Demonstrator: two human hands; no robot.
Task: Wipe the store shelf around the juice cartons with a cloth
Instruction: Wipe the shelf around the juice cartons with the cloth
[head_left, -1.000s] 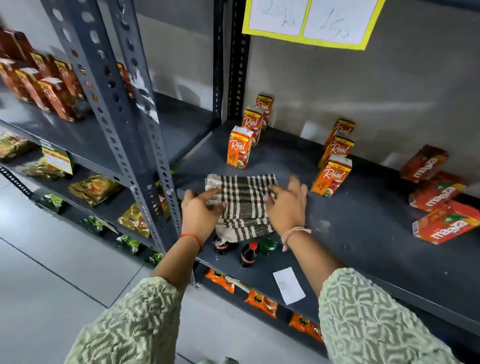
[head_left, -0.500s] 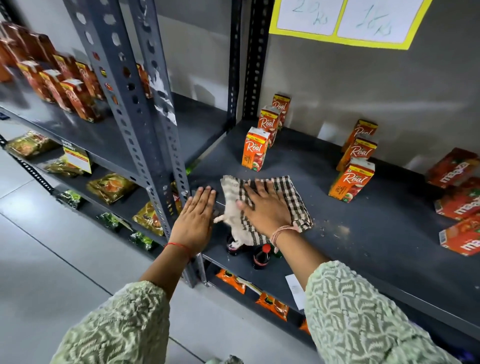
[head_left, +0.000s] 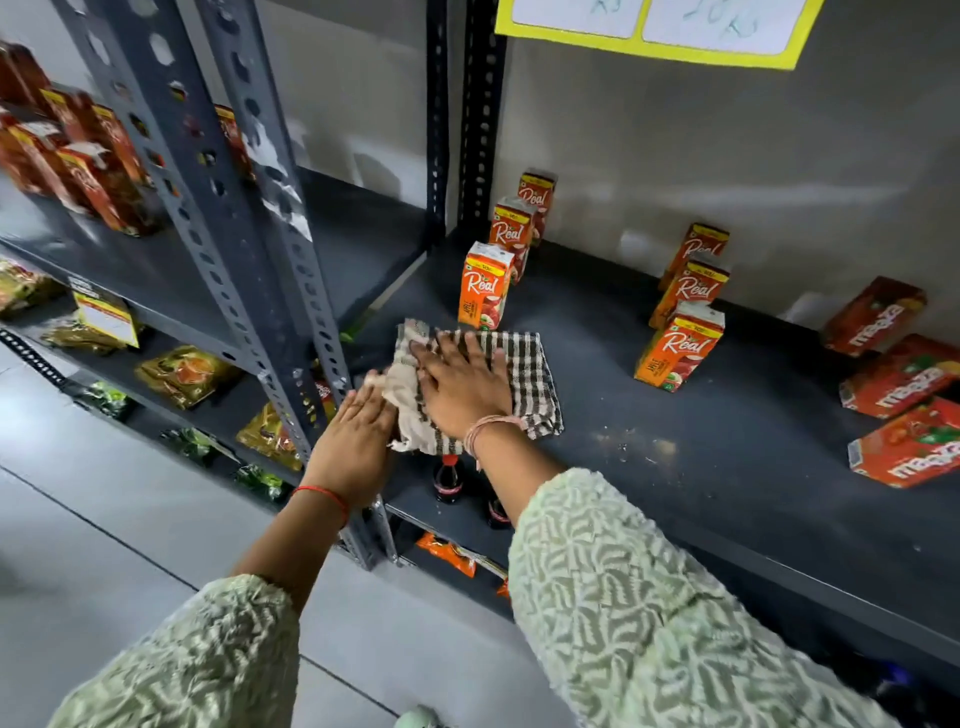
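Dark grey metal shelf (head_left: 675, 493) fills the view, with a plain grey wall behind it and a pale tiled floor (head_left: 104, 545) below. On that shelf the right hand (head_left: 462, 387) lies flat, fingers spread, palm pressing down on the checked cloth (head_left: 524, 374), not gripping it. The cloth sits near the shelf's front left corner, its pale bunched edge hanging just over the front lip. The left hand (head_left: 353, 441) is flat and open too, resting at the shelf's front edge, fingertips touching the cloth's bunched side.

Just behind the cloth stands an orange juice carton (head_left: 483, 286), upright, its base almost at the cloth's far edge; two more cartons line up behind it toward the wall. To the right, well apart, a second row of three cartons (head_left: 680, 345) leans slightly. Pale crumbs or dust (head_left: 634, 447) speckle the bare surface to the right of the cloth. Further right, red drink boxes (head_left: 904, 374) lie on their sides. A perforated upright post (head_left: 260, 260) rises left of the hands. Above, a yellow-edged sign (head_left: 654, 31) hangs on the wall; the writing is too faint to read.
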